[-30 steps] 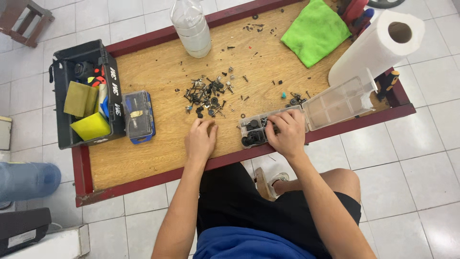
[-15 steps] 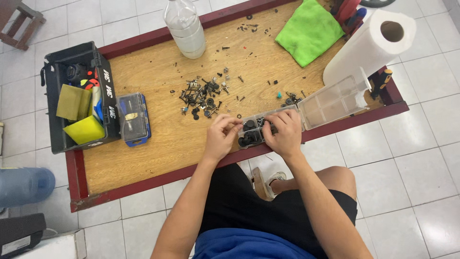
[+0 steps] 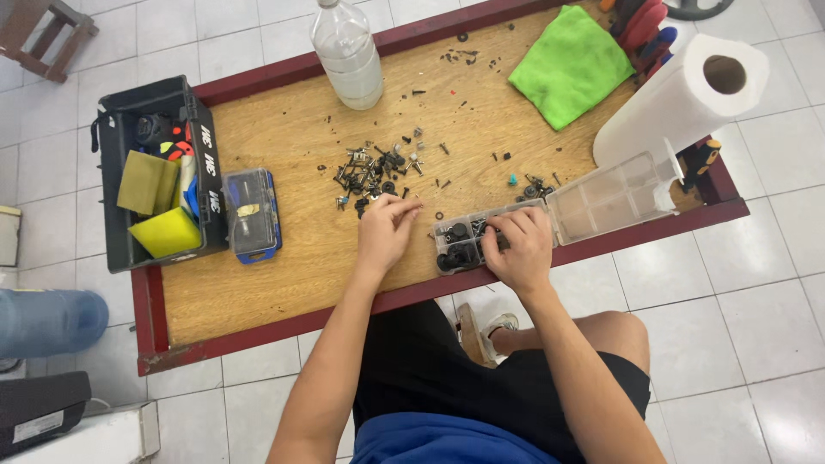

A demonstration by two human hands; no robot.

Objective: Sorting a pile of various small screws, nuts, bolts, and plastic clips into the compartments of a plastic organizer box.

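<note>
Left hand (image 3: 384, 230) pinches what looks like 1 small dark screw just below the loose hardware pile (image 3: 374, 169) at centre frame; right hand (image 3: 516, 249), fingers curled, steadies the clear organizer box (image 3: 593, 202) at lower right. Best kept pinched firmly and dropped low into 1 compartment

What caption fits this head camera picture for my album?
Left hand picks at scattered small dark metal screws; right hand rests on clear plastic compartment box.

White floor tiles (image 3: 756, 326) spread out under even light. A wooden-topped bench (image 3: 284, 146) with a dark red rim fills the middle, and a small wooden stool (image 3: 43, 30) sits in the top left corner.
</note>
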